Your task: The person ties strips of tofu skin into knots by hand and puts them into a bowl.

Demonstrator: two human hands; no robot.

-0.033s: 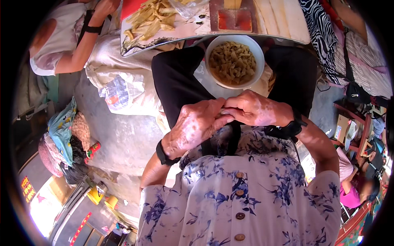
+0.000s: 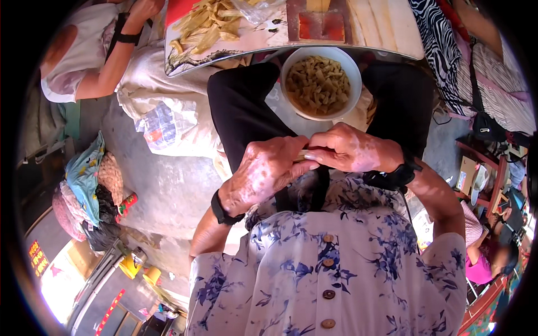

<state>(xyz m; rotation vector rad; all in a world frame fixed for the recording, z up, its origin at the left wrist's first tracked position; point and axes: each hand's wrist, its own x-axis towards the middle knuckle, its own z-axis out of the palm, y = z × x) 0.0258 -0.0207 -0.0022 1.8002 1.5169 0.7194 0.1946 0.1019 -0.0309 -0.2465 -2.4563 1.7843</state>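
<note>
My left hand (image 2: 262,167) and my right hand (image 2: 352,149) meet in front of my lap, fingers bent and thumbs pressed inward. Between their fingertips a small pale yellowish strip (image 2: 301,157) shows; most of it is hidden by the fingers. Just beyond the hands, between my knees, stands a white bowl (image 2: 355,71) with many short, brownish-yellow cut pieces (image 2: 318,87) in it. Flat yellowish dried strips (image 2: 210,28) lie heaped on the tabletop at the far left, beside a clear plastic bag (image 2: 255,11).
The table edge (image 2: 386,53) runs across beyond the bowl. A red-and-brown square board (image 2: 319,28) lies on it. A person's arm (image 2: 106,73) is at the far left, with a pale sack (image 2: 162,89) near it. Another person's striped clothing (image 2: 496,78) shows at far right.
My fingertips have shifted slightly, and more of the pale strip shows between them. The left wrist has moved a little to the left. The bowl is unmoved.
</note>
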